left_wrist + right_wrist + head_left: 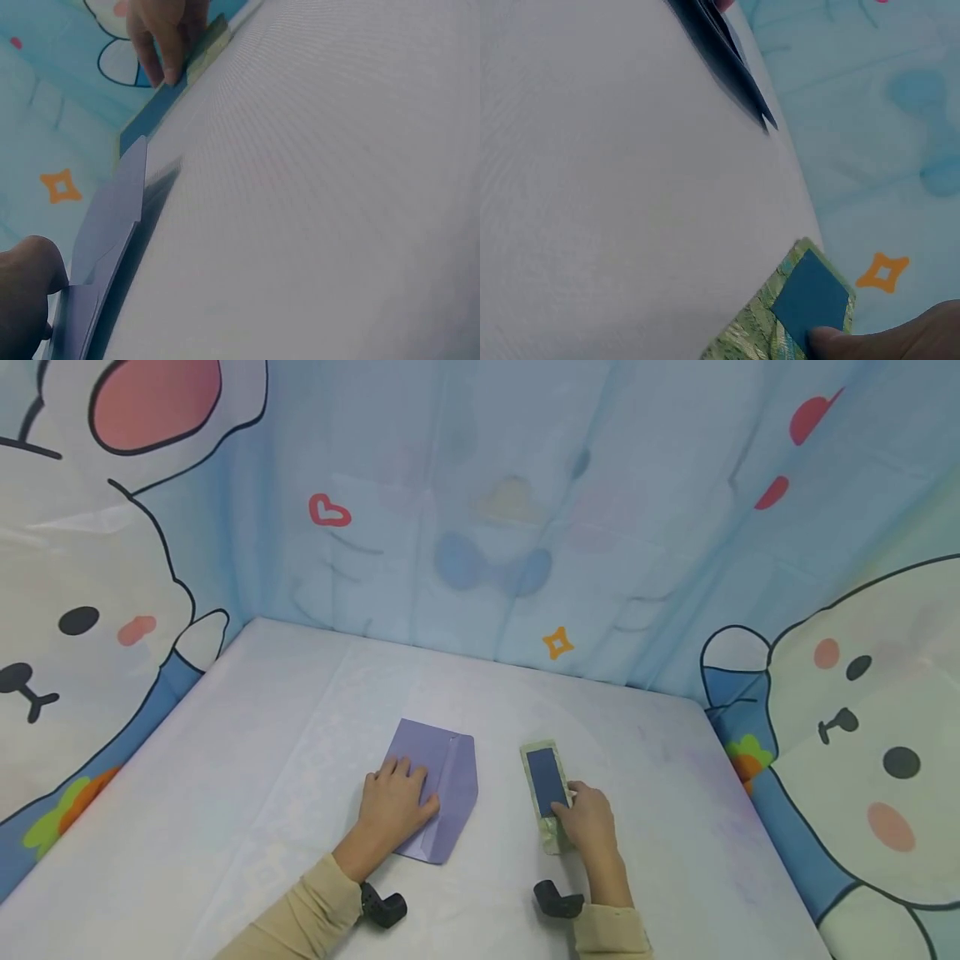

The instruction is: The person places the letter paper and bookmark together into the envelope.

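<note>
Pinches, with the right hand, a slim, green-patterned, blue-faced rectangular packet at right; rests the left hand, thumb apart from fingers, on a lilac paper envelope at left. Suggests a steadying-and-gripping step; seems to call next for a secure pinch. In the left wrist view, unlike the head view, shows the envelope's right flap raised above the white table.

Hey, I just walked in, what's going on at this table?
A person is handling two flat things on a white table. Their left hand rests on a purple envelope whose flap is unfolded toward the right. Their right hand pinches a green-edged piece with a dark blue panel. The two things are apart, the piece outside the envelope.
</note>
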The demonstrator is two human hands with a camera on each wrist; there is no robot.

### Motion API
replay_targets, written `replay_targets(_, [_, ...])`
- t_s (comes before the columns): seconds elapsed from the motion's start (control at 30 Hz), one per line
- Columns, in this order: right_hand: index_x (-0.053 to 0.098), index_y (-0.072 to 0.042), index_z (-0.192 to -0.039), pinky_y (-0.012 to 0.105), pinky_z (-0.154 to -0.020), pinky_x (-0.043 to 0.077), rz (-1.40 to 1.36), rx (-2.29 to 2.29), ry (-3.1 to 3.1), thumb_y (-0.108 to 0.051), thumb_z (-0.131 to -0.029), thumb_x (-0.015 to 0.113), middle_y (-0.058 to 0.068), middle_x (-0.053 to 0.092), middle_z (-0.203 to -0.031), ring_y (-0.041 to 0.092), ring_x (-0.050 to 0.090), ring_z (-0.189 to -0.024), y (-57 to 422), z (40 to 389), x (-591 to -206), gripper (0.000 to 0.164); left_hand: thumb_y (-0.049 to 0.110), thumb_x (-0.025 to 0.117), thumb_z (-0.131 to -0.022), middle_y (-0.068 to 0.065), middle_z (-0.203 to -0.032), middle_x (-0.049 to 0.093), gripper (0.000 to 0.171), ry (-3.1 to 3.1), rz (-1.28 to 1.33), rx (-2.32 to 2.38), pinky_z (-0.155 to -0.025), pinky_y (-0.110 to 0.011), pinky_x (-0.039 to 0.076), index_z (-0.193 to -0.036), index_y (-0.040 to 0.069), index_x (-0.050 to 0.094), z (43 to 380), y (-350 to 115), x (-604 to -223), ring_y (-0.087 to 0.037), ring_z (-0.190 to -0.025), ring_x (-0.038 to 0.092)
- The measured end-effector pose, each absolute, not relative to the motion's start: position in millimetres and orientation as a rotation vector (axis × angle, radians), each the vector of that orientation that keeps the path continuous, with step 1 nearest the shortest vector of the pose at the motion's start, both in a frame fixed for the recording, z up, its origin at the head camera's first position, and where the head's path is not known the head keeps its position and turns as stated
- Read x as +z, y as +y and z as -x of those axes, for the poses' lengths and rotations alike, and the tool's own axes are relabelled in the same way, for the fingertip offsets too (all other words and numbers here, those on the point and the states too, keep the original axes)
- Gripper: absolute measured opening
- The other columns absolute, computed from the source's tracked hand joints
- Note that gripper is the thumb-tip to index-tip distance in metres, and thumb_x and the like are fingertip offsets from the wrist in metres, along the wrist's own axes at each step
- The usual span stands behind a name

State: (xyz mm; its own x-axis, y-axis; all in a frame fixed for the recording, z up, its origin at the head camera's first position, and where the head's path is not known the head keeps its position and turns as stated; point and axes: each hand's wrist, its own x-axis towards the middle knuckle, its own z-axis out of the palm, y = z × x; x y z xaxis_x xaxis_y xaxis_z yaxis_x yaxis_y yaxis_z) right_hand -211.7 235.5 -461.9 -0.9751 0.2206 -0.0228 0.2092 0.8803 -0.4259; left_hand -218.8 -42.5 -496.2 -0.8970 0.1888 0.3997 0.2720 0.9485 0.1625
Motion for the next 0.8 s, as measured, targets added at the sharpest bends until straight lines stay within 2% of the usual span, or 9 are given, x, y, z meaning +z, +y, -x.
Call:
replay_targets(0.1, [0.055, 0.005, -0.117, 0.044, -0.073, 0.047, 0.299, 0.652, -3.025, -0.015, -0.081, 0.063, 0.02, 0.064, -0.096, 0.031, 0.06, -0.085, 237, 210, -458, 0.043, 0.044, 0.053, -0.076, -0.008, -0.097, 0.06, 0.038, -2.72, 0.333, -0.304, -0.066, -0.046, 0.045, -0.1, 0.016, 0.065, 218, -42, -496, -0.026, -0.096, 0.055])
replay_targets(0.23, [0.059, -0.001, -0.115, 0.036, -0.064, 0.048, 0.301, 0.744, -3.032, -0.016, -0.08, 0.066, 0.012, 0.067, -0.088, 0.021, 0.061, -0.075, 236, 208, -454, 0.039, 0.043, 0.054, -0.076, -0.008, -0.096, 0.06, 0.038, -2.71, 0.333, -0.308, -0.066, -0.046, 0.045, -0.099, 0.016, 0.065, 217, -42, -495, -0.026, -0.096, 0.055])
replay_targets(0.47, [0.054, -0.007, -0.123, 0.027, -0.061, 0.049, 0.383, 1.152, -2.949, -0.016, -0.08, 0.066, 0.013, 0.063, -0.098, 0.013, 0.06, -0.072, 230, 208, -452, 0.045, 0.042, 0.054, -0.076, -0.008, -0.098, 0.061, 0.038, -2.712, 0.331, -0.318, -0.068, -0.047, 0.045, -0.101, 0.016, 0.065, 217, -42, -496, -0.027, -0.099, 0.056])
replay_targets(0.57, [0.048, -0.011, -0.128, 0.026, -0.063, 0.051, 0.391, 1.339, -2.853, -0.02, -0.08, 0.066, 0.013, 0.06, -0.101, 0.012, 0.061, -0.073, 233, 218, -472, 0.053, 0.043, 0.054, -0.077, -0.009, -0.099, 0.062, 0.039, -2.715, 0.331, -0.322, -0.068, -0.047, 0.045, -0.101, 0.015, 0.065, 217, -41, -495, -0.027, -0.099, 0.056])
replay_targets(0.7, [0.042, -0.02, -0.133, 0.019, -0.06, 0.051, 0.419, 1.504, -2.761, -0.022, -0.079, 0.067, 0.008, 0.059, -0.102, 0.014, 0.062, -0.077, 222, 221, -479, 0.059, 0.044, 0.053, -0.076, -0.009, -0.097, 0.062, 0.039, -2.705, 0.334, -0.325, -0.065, -0.046, 0.045, -0.099, 0.014, 0.065, 216, -41, -494, -0.027, -0.097, 0.057])
replay_targets(0.8, [0.039, -0.019, -0.135, 0.018, -0.059, 0.051, 0.399, 1.58, -2.746, -0.014, -0.081, 0.065, 0.01, 0.059, -0.101, 0.016, 0.063, -0.078, 201, 210, -459, 0.061, 0.044, 0.054, -0.076, -0.009, -0.095, 0.063, 0.039, -2.694, 0.334, -0.322, -0.063, -0.045, 0.045, -0.099, 0.014, 0.065, 216, -41, -494, -0.027, -0.094, 0.057])
